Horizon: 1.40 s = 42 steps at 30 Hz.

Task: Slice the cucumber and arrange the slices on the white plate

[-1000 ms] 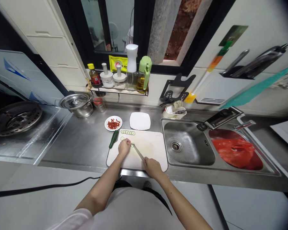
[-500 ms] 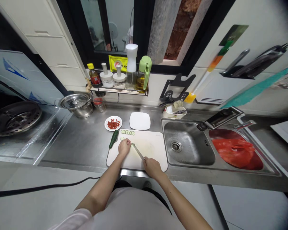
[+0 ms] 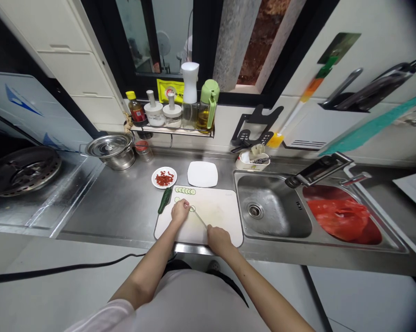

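My right grip (image 3: 219, 239) is wrapped round the knife (image 3: 200, 219), which slants away-left to the slice (image 3: 192, 209); left grip (image 3: 181, 210) sits nearer, can't tell if it's pinching.

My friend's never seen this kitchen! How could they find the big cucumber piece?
On the steel counter, look left of the sink for the white board. The cucumber lies along its upper left edge, just below the small plate of red bits. It's long and dark green, unlike the thin, pale, round slices in a row nearby.
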Available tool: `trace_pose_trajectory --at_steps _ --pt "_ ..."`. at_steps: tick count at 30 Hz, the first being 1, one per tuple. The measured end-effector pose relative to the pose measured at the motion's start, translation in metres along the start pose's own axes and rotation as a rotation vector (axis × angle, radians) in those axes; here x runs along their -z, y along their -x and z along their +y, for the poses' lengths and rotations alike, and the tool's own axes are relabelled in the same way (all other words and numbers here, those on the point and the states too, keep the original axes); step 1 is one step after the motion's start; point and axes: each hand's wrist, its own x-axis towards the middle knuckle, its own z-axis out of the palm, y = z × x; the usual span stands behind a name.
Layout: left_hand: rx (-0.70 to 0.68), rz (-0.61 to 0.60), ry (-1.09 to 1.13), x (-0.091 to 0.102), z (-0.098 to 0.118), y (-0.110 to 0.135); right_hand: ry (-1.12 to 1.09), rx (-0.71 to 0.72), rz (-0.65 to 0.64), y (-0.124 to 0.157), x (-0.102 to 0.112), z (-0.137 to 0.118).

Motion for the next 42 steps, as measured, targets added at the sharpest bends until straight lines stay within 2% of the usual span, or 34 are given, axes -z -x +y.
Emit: trace_pose_trajectory --at_steps 8,15,23,42 --pt "0.007 -0.007 -0.019 0.002 0.002 0.001 0.005 0.015 -0.008 -0.004 0.004 0.0" --pt "0.006 0.001 -0.012 0.001 0.001 0.001 -0.004 0.023 -0.027 -0.007 -0.002 0.012" --pt "-0.126 0.014 -0.037 -0.006 -0.006 0.008 -0.036 0.02 -0.018 -0.007 -0.009 0.017" --pt "-0.1 0.0 -0.035 -0.007 -0.004 0.005 -0.04 0.021 -0.022 0.007 -0.012 0.026"
